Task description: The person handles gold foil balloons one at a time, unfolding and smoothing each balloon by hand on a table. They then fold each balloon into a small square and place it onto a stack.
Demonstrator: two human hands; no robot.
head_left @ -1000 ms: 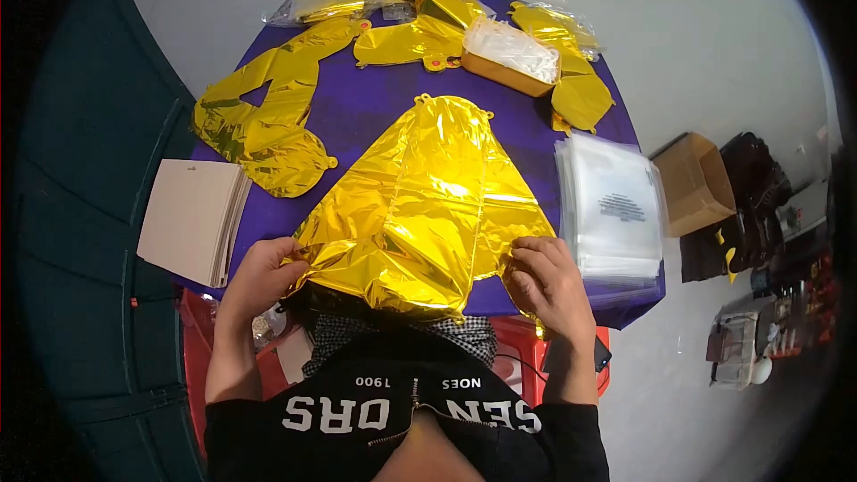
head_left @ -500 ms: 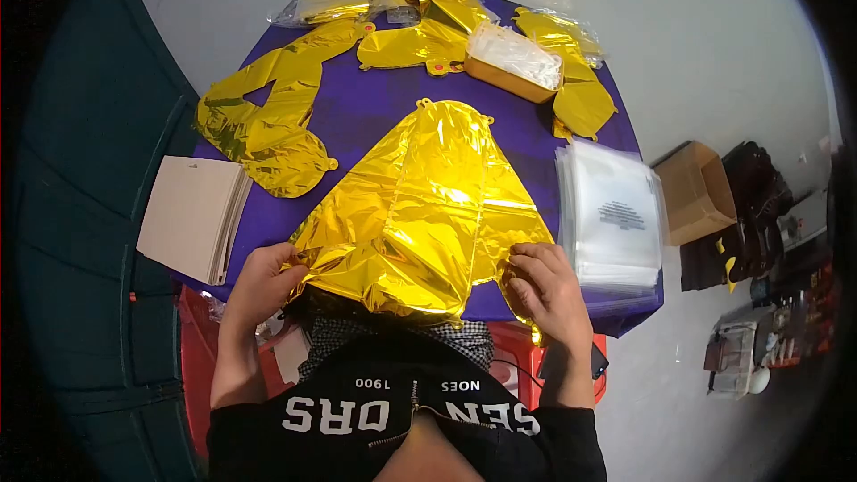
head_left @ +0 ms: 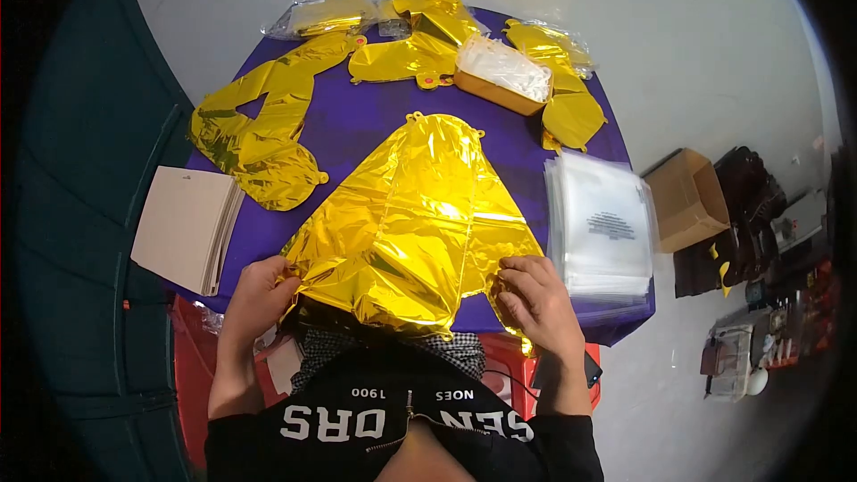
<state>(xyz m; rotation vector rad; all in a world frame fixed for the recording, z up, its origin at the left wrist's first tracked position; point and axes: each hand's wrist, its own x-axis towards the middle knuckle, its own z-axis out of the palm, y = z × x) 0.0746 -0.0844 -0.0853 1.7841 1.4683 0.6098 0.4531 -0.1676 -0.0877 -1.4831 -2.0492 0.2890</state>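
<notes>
A large flat gold foil balloon [head_left: 415, 223] lies across the near middle of the table, its rounded, tabbed end pointing away from me and its lower edge overhanging my lap. My left hand [head_left: 259, 295] is closed on its near left edge, thumb against fingers. At the near right corner, my right hand [head_left: 538, 302] has its fingers curled round the foil, with part of the foil hanging below. The fingertips of both hands are partly hidden by the shiny folds.
Cardboard sheets [head_left: 183, 228] are stacked at the left, clear plastic bags [head_left: 600, 223] at the right. Behind lie a gold foil balloon [head_left: 277, 138], another gold balloon [head_left: 393, 58] and a yellow box [head_left: 500, 94] of white pieces. A brown carton [head_left: 683, 201] stands beyond the purple tablecloth [head_left: 357, 116].
The view has shifted slightly, so the table's contents sit a little lower and further left. Both hands keep their hold on the foil, which has barely moved.
</notes>
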